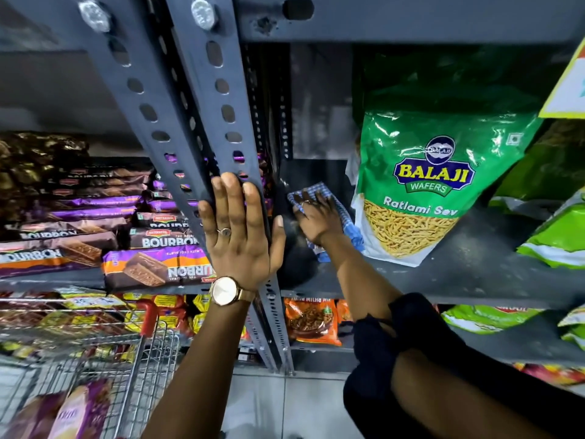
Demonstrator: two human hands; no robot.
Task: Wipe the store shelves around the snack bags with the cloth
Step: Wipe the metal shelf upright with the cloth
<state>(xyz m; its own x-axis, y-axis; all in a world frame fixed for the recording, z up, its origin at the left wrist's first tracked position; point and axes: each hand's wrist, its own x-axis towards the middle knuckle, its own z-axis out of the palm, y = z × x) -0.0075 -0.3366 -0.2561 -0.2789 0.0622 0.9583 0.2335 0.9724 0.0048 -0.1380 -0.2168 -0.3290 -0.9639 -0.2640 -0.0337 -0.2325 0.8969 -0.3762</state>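
Note:
My right hand (316, 218) presses a blue-and-white checked cloth (351, 229) flat on the grey metal shelf (443, 274), in the bare left corner beside a green Balaji Ratlami Sev snack bag (421, 185). The bag stands upright just right of the cloth, almost touching it. My left hand (240, 229) lies flat with fingers spread against the perforated grey upright post (221, 99), holding nothing. It wears a ring, and a watch is on the wrist.
More green snack bags (557, 239) lean at the right. Bourbon biscuit packs (152, 270) fill the shelf left of the post. Orange snack packs (311, 321) sit on the shelf below. A wire trolley (133, 359) with packets stands at the lower left.

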